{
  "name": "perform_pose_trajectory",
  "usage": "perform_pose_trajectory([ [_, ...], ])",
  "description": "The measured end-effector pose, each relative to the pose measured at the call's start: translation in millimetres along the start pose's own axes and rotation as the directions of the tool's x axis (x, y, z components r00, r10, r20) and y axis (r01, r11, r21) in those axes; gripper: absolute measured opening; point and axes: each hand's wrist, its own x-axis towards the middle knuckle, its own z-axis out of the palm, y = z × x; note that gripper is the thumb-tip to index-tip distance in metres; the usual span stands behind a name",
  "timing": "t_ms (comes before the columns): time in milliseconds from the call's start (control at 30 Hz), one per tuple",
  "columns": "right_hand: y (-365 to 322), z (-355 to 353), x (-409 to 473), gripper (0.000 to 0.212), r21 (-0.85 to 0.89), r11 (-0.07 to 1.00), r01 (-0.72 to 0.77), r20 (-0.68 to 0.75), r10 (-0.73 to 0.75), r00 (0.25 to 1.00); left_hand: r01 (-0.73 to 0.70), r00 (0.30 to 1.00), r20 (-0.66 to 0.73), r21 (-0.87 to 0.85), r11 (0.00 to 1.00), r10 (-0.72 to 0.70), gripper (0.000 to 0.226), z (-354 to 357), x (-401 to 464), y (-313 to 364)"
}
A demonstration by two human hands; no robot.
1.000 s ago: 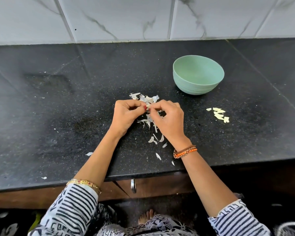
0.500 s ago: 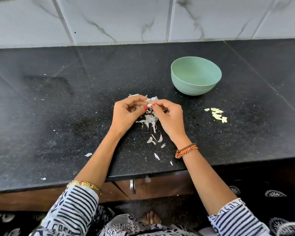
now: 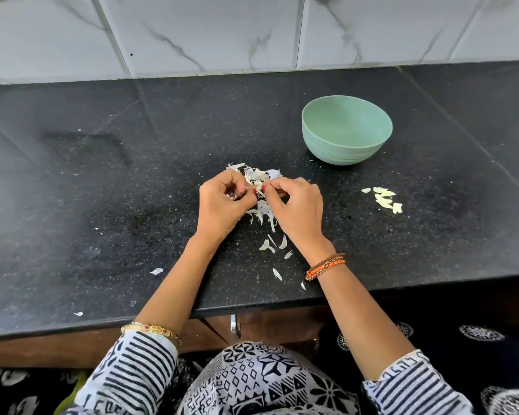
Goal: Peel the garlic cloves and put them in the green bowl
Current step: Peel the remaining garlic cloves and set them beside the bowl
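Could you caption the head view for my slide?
Both hands peeling a garlic clove over loose skins, green bowl nearby.

Bare surface [image 3: 102,205] spreads left; rightward, the green bowl [image 3: 346,130] and a cluster of cloves [image 3: 384,199] stand well apart.

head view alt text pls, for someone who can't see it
Both hands, left hand and right hand, pinch a garlic clove over a pile of peels on a black counter. A green bowl stands behind and to the right.
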Motion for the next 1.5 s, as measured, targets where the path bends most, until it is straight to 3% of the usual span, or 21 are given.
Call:
perform_pose_trajectory([
  [167,0.2,-2.1,-2.0,0.014,0.019,1.000,0.001,0.026,-0.001,1.000,-0.055,0.998,0.000,0.051,0.997,0.055,0.033,2.4,-3.5,2.6],
  [333,0.7,-7.8,-0.7,0.011,0.209,0.963,-0.171,0.203,0.129,0.971,-0.039,0.999,-0.027,0.022,0.999,0.039,0.030,1.0,-2.0,2.9],
  [433,2.2,-10.8,0.2,0.010,0.312,0.915,-0.256,0.194,0.202,0.960,-0.033,0.998,-0.059,-0.038,0.999,0.030,0.017,-0.2,0.3,4.7],
  [633,5.3,-10.5,0.1,0.010,0.170,0.944,-0.282,0.119,0.264,0.957,-0.190,0.982,0.059,0.194,0.963,0.182,0.016,4.1,-0.5,1.7],
  [767,3.7,-10.3,-0.4,0.010,0.059,0.970,-0.235,0.073,0.230,0.970,-0.216,0.976,0.081,0.259,0.942,0.202,0.012,3.2,2.2,-2.5],
  [1133,1.3,-12.6,-1.7,0.010,0.139,0.948,-0.287,0.124,0.271,0.955,-0.303,0.951,0.162,0.326,0.896,0.263,0.025,5.4,0.0,1.5],
  [1233,1.9,-13.7,-0.6,0.009,0.203,0.931,-0.304,0.147,0.278,0.949,-0.272,0.961,0.128,0.296,0.916,0.245,0.025,6.1,0.0,1.8],
  [1400,0.5,-14.4,-1.3,0.009,0.320,0.897,-0.304,0.178,0.258,0.950,-0.083,0.996,-0.015,0.245,0.966,0.090,0.025,2.8,5.5,2.6],
  [1500,4.3,-12.2,0.1,0.009,0.276,0.906,-0.320,0.128,0.295,0.947,-0.134,0.990,0.084,0.254,0.958,0.116,0.035,5.9,0.6,7.0],
])
